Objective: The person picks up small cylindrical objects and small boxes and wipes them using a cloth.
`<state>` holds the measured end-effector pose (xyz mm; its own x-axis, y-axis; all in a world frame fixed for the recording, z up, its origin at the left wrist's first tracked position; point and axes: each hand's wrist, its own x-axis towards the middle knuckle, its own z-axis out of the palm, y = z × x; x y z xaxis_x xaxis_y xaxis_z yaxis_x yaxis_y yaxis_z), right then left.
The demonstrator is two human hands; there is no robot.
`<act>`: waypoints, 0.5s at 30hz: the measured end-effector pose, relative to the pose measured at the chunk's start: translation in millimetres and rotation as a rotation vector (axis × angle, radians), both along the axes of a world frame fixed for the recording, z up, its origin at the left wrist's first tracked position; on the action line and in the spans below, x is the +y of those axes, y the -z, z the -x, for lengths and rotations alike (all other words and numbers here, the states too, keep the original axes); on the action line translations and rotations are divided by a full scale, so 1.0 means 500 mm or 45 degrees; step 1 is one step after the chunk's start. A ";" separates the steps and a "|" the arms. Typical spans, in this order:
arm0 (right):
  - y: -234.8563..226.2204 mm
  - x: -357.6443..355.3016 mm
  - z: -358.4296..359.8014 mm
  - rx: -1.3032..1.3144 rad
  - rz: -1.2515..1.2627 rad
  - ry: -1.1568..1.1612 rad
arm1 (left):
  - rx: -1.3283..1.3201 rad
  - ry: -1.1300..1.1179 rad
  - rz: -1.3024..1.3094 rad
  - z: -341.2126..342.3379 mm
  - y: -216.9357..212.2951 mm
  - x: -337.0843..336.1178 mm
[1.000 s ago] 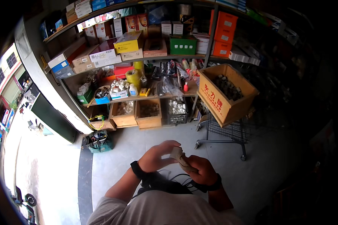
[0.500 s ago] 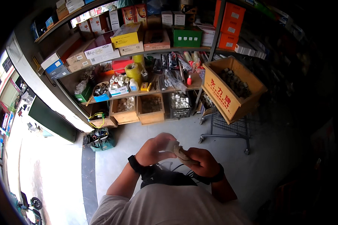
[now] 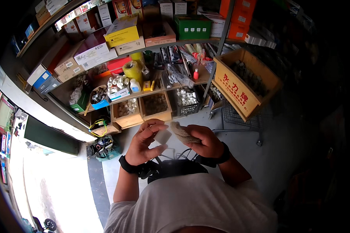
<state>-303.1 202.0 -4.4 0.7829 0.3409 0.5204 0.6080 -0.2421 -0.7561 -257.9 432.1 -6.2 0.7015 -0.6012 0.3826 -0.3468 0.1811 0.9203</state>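
Yellow box [image 3: 121, 32], green box [image 3: 193, 26] shelved

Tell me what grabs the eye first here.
The two bare hands at centre: the left hand pinches a small pale block, the right hand holds a frayed tan bundle against it. Behind them, cluttered shelves of boxes, with a yellow box up top and a big open cardboard crate at right.

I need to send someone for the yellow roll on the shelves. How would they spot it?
Go to the metal shelves facing the person. On the middle shelf, left of centre, the yellow roll stands beside a red box. It is the only round, bright yellow thing there; the yellow box sits a shelf higher.
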 end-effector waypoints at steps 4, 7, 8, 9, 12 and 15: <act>0.015 0.025 -0.043 0.159 -0.064 -0.068 | 0.209 0.014 0.097 -0.033 -0.002 0.008; 0.034 0.036 -0.068 0.211 -0.192 -0.153 | 0.305 0.004 0.096 -0.059 0.001 0.013; 0.039 0.036 -0.077 0.223 -0.209 -0.157 | 0.253 0.002 0.048 -0.068 0.007 0.011; 0.043 0.033 -0.086 0.235 -0.220 -0.160 | 0.200 0.002 0.007 -0.075 0.010 0.005; 0.046 -0.005 -0.129 0.898 -0.269 -0.468 | -0.347 -0.054 -0.365 -0.106 -0.011 -0.016; 0.058 -0.039 -0.165 1.184 -0.493 -0.679 | -0.726 0.009 -0.437 -0.159 -0.019 -0.034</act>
<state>-220.7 182.3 -33.6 0.7238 0.6887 -0.0433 -0.2718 0.2269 -0.9352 -178.2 415.2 3.3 0.4415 -0.7592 0.4782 -0.7961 -0.0857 0.5990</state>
